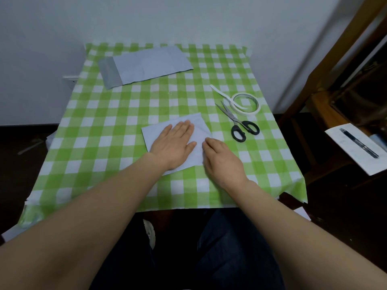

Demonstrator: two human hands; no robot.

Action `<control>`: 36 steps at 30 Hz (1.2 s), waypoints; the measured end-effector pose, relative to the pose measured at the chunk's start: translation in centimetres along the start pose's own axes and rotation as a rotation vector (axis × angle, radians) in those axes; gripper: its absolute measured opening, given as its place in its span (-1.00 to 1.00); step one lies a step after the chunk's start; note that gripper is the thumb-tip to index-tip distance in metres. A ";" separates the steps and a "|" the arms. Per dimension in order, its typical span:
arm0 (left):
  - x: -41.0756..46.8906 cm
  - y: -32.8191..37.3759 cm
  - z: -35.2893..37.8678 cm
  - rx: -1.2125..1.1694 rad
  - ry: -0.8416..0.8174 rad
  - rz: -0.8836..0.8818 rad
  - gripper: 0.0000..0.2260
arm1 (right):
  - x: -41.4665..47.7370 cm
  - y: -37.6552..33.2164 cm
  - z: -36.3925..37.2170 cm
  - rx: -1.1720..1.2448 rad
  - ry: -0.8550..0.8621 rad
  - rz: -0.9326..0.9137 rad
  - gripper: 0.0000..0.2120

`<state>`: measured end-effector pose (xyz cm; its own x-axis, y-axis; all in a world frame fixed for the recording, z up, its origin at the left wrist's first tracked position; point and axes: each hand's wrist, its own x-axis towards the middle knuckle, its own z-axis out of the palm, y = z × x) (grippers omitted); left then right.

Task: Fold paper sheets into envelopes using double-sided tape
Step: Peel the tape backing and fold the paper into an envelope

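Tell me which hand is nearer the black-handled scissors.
Right. The right hand sits at the right edge of the folded white paper, left of the black-handled scissors; the left hand lies flat on the paper, farther left.

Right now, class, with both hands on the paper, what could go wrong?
The folded paper may slide on the checked cloth if the flat left hand eases while the right hand works its right edge, skewing the crease. The tape roll has a loose tail lying on the cloth beside the scissors; it could stick or tangle when picked up.
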<state>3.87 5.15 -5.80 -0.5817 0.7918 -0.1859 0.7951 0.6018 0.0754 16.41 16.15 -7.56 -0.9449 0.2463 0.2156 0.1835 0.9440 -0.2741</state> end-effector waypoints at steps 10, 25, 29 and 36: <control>-1.4 0.7 -0.5 -0.062 0.264 -0.026 -0.56 | 4.3 -1.2 -2.4 0.220 0.021 0.104 -0.61; -0.7 0.0 0.1 -0.033 0.077 0.082 -0.48 | 1.8 0.1 -1.7 0.396 0.083 0.459 -0.94; -0.5 0.9 0.1 -0.062 0.147 -0.059 -0.49 | 1.7 -0.3 -2.0 0.376 0.055 0.447 -0.93; -0.7 1.3 0.3 0.014 0.043 -0.168 -0.45 | 4.7 -2.7 -2.3 0.331 -0.160 0.051 -0.60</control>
<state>5.35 5.34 -5.87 -0.7136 0.6838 -0.1523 0.6879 0.7251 0.0328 12.06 15.23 -3.67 -0.9721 0.2288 0.0515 0.1585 0.8028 -0.5749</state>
